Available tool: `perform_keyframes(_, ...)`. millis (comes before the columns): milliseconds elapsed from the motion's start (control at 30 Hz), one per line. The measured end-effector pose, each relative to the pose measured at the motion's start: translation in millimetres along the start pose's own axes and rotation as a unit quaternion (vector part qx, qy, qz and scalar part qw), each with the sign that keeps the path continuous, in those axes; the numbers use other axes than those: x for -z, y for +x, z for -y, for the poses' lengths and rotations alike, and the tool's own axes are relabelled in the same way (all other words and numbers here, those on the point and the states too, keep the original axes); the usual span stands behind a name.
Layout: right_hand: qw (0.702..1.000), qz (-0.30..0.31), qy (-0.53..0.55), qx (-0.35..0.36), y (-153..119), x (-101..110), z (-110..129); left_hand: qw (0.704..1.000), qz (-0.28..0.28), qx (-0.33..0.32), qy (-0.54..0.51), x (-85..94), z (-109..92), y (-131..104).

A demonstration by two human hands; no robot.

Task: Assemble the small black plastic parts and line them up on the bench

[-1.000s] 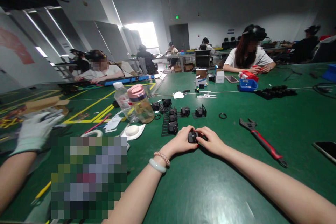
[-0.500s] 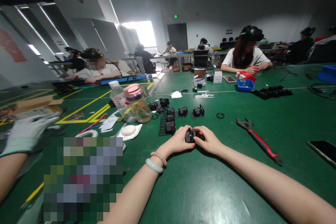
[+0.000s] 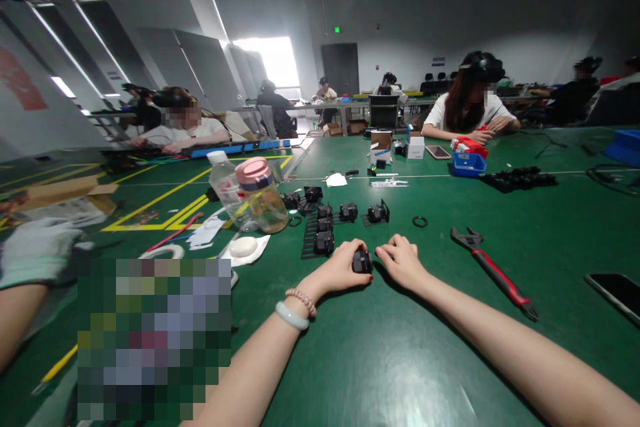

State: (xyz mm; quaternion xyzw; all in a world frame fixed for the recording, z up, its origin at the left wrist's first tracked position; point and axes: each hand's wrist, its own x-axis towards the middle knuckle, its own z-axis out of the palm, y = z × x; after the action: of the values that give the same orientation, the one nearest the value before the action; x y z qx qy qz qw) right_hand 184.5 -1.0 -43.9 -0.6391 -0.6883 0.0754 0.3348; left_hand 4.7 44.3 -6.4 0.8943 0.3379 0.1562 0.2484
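Observation:
My left hand (image 3: 345,265) is closed around a small black plastic fitting (image 3: 362,261), its thumb on the near side. Just right of the fitting, and apart from it, is my right hand (image 3: 401,263). Its fingers are bent and drawn together; whether something small is between them is hidden. Beyond my hands stand similar black fittings: a stack (image 3: 324,230) on a slatted black piece, one fitting (image 3: 348,212) beside it and another (image 3: 376,213) further right. A black ring (image 3: 420,221) lies flat to the right, and a second ring (image 3: 295,221) is near the bottles.
An adjustable wrench (image 3: 495,273) and a phone (image 3: 615,290) lie at right. Two bottles (image 3: 263,200) and a white round object (image 3: 243,247) are at left. Close by at left is another person's gloved hand (image 3: 37,250). Farther back are a blue bin (image 3: 469,165) and seated people.
My right hand has come off the black fitting and moved slightly right, its fingers drawing together. My left hand still holds the fitting. The gloved hand at left has shifted left.

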Motion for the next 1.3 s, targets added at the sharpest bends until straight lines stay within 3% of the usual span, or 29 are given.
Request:
perform_keyframes(100,0.999,0.023,0.037,-0.009,2,1,-3,1.0,0.0,0.0,0.0,0.0,-1,0)
perform_keyframes(233,0.998,0.01,0.022,-0.052,4,0,-4,1.0,-0.002,0.002,-0.002,0.3,-1,0)
perform_keyframes(367,0.999,0.019,-0.01,-0.043,3,-1,-2,1.0,-0.009,-0.003,-0.004,0.3,-2,0)
perform_keyframes(533,0.999,0.028,0.026,-0.029,2,4,0,1.0,-0.01,-0.008,0.004,-0.1,-2,1)
perform_keyframes(767,0.998,0.016,-0.001,-0.066,3,0,-2,1.0,-0.004,0.002,0.006,0.1,-5,1)
perform_keyframes(933,0.999,-0.001,0.049,0.001,1,1,-3,1.0,-0.003,0.004,-0.005,2.0,-6,0)
perform_keyframes(1133,0.978,0.012,0.138,0.154,-5,10,5,1.0,-0.009,-0.002,0.0,1.3,-7,1)
perform_keyframes(1300,0.973,0.026,0.141,0.178,-6,11,8,1.0,-0.007,-0.002,0.003,2.0,-9,1)
